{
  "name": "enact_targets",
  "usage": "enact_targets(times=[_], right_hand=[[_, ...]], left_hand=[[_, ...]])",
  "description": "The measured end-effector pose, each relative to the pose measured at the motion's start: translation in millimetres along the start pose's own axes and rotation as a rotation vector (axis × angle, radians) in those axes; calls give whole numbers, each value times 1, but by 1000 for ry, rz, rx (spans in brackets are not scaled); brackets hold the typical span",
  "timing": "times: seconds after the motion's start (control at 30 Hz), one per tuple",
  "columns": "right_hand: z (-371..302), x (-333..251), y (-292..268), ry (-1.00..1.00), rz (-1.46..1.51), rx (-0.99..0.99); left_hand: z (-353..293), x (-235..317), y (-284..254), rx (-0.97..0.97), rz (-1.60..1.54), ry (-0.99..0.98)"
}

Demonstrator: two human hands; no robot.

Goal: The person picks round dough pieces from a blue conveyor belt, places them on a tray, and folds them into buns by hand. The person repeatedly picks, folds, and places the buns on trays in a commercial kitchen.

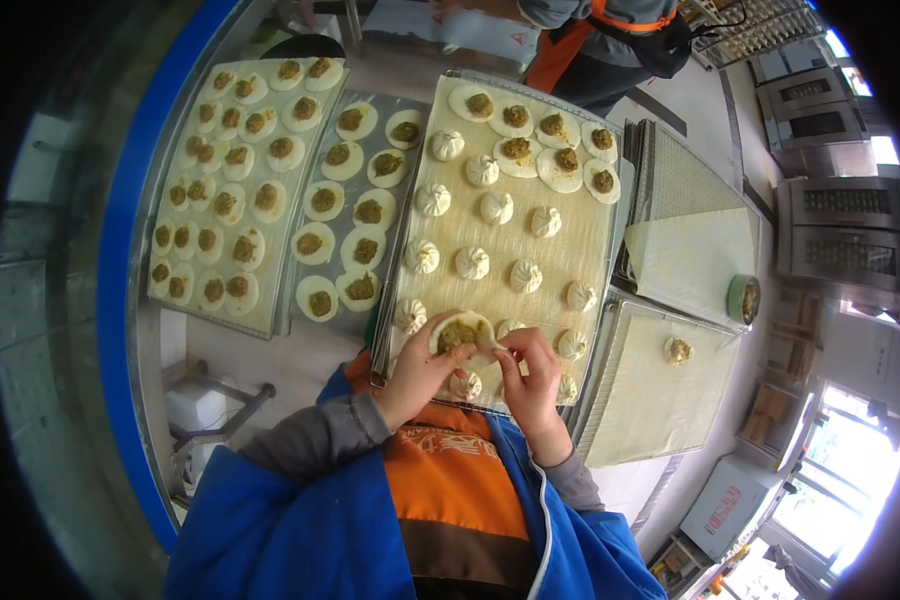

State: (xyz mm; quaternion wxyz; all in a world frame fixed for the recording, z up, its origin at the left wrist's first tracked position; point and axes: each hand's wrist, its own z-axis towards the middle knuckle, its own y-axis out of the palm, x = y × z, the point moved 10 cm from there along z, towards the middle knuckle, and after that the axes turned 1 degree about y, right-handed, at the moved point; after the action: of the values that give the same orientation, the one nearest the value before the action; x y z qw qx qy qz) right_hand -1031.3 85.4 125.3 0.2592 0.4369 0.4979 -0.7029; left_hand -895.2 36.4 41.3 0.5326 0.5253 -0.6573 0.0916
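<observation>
My left hand [421, 367] cups a filled dough wrapper [462, 334], its brownish-green filling showing in the middle. At the wrapper's right edge, my right hand [530, 378] pinches the dough between thumb and fingers, drawing a bit of it up. Both hands are above the near end of a lined tray [450, 300]. On that tray sit rows of pleated buns [472, 263], closed at the top. Several flat wrappers topped with filling [559, 170] lie at its far end, partly overlapping. My hands partly cover the nearest buns.
To the left, a lined tray [195, 285] and a grey tray [342, 290] hold more filled wrappers. On the right are stacked mesh racks [670, 180], a green bowl [743, 299] and a lined tray [630, 410] bearing one bun. Another person [610, 50] stands beyond the trays.
</observation>
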Motion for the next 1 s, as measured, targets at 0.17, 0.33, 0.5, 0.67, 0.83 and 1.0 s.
enact_targets(times=[0.17,0.33,0.5,0.67,0.83,1.0], right_hand=[[-9,38,13,406,306,-145],[-5,-11,3,-146,-127,-183],[-8,20,8,256,155,-285],[-5,-28,8,-286,-210,-361],[0,-16,3,-52,23,-384],[-14,-46,11,-426,-257,-444]], left_hand=[[-8,7,18,-146,21,20],[-12,-10,9,-44,26,-133],[-13,32,31,-145,604,431],[-1,-11,22,-226,287,-97],[-8,20,40,-340,670,276],[-10,-35,29,-385,401,-359]])
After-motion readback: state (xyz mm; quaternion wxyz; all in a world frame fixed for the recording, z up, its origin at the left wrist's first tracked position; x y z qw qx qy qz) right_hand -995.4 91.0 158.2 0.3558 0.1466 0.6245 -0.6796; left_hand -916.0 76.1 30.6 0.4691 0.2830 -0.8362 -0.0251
